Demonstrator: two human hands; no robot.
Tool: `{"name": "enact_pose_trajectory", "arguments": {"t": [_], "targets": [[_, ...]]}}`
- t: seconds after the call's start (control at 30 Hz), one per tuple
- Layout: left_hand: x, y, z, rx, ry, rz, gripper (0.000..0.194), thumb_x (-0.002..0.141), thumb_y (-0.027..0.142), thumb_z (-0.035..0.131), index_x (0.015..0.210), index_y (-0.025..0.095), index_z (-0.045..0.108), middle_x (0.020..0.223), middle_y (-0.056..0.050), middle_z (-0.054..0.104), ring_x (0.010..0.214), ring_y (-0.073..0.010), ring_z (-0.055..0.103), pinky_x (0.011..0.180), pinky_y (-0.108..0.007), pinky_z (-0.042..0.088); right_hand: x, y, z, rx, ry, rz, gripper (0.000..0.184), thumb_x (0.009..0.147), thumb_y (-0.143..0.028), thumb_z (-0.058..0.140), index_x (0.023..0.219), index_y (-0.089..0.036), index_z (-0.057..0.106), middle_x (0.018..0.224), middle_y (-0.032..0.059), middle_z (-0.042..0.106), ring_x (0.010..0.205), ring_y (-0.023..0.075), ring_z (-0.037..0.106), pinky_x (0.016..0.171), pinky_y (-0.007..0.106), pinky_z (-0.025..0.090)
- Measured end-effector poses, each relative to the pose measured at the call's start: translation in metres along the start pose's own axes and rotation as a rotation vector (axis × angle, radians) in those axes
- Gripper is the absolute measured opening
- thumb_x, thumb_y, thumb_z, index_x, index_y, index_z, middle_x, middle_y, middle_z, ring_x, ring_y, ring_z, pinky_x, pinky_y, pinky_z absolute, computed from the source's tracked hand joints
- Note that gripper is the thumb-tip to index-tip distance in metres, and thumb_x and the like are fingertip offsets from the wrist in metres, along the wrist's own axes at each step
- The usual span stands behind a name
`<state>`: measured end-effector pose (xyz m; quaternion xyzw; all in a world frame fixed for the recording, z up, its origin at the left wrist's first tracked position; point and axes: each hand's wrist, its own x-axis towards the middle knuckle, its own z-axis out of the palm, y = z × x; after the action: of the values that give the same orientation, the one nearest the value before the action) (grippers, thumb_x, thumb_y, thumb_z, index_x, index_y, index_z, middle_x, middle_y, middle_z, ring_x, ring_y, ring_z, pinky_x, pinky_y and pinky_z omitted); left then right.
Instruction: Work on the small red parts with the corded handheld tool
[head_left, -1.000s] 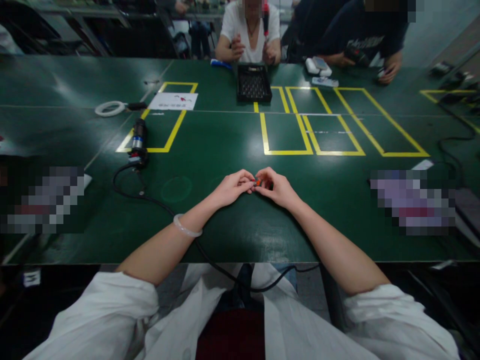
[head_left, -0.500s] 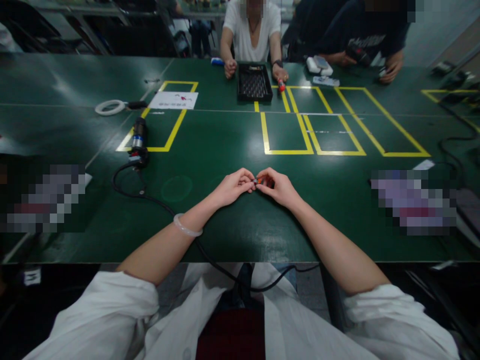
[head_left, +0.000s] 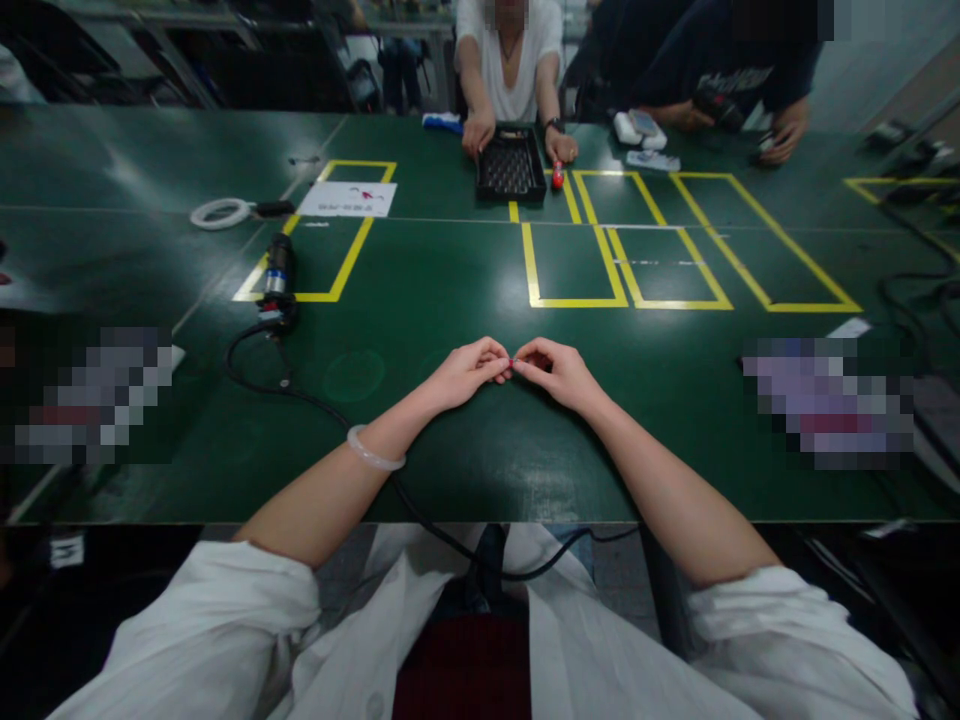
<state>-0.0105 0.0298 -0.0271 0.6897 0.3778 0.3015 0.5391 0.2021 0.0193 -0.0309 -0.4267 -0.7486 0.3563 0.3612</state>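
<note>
I have the green worktable [head_left: 495, 465] filling most of my view, and its bare stretch in front of the body is where I would keep this work, low and central, so a dropped part lands on the surface. Beyond it a co-worker [head_left: 510, 75] has both hands at a black tray [head_left: 511, 197]; I would leave that side alone.

To the left, a black handheld tool with a blue band [head_left: 277, 270] lies across an edge of the yellow tape outline [head_left: 356, 255]. Its black cable [head_left: 307, 397] runs under the left forearm [head_left: 330, 500] and dips past the table edge, so I would keep elbow movements small to avoid tugging it.

Both hands meet just above or on the table; I cannot tell which. The left hand [head_left: 466, 375] is closed to a narrow pinch on a small red piece [head_left: 512, 364], and the right hand [head_left: 556, 372] pinches at its other side, thumb and forefinger nearly together. The piece sits between the two sets of fingertips, mostly covered, and I cannot make out its shape.

In my judgement, one hand should hold firm while the other makes fine adjustments, with light, even pressure so that nothing so small squirts out. Opening the fingers slightly would show its alignment.
</note>
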Motion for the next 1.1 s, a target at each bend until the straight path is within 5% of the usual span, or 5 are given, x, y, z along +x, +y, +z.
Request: {"name": "enact_pose_trajectory", "arguments": {"t": [0.63,0.83,0.97,1.1], "targets": [[-0.001,0.002,0.0,-0.01,-0.012,0.033,0.026,0.08,0.025,0.07,0.099,0.014,0.055,0.093,-0.005,0.064,0.082,-0.0126,0.063,0.078,-0.028,0.05,0.001,0.003,0.003,0.055,-0.028,-0.007,0.018,0.081,-0.027,0.068,0.095,-0.019,0.061,0.078,-0.0002,0.063,0.063,0.0121,0.054,0.061,0.026,0.041],[-0.001,0.002,-0.001,0.014,-0.018,0.013,0.027,0.084,0.032,0.066,0.101,0.013,0.057,0.092,-0.007,0.066,0.084,-0.0155,0.065,0.079,-0.03,0.051,0.001,0.003,0.003,0.055,-0.034,0.021,0.018,0.083,-0.033,0.067,0.093,-0.019,0.061,0.072,-0.0015,0.059,0.061,0.0123,0.052,0.059,0.026,0.041],[0.0,0.005,-0.02,0.142,0.009,0.035,0.033,0.091,0.04,0.057,0.109,0.013,0.058,0.1,-0.01,0.069,0.088,-0.0178,0.066,0.083,-0.033,0.051,0.001,0.005,0.002,0.066,-0.033,0.049,0.021,0.084,-0.036,0.067,0.094,-0.019,0.061,0.071,-0.0019,0.058,0.062,0.0125,0.051,0.06,0.026,0.041],[-0.005,0.011,-0.073,0.452,0.281,0.036,0.039,0.093,0.041,0.055,0.121,0.013,0.058,0.118,-0.013,0.067,0.108,-0.0238,0.063,0.097,-0.04,0.048,0.001,0.005,0.001,0.067,-0.031,0.057,0.02,0.084,-0.035,0.068,0.095,-0.019,0.061,0.072,-0.0017,0.059,0.063,0.0125,0.051,0.061,0.026,0.042]]}}
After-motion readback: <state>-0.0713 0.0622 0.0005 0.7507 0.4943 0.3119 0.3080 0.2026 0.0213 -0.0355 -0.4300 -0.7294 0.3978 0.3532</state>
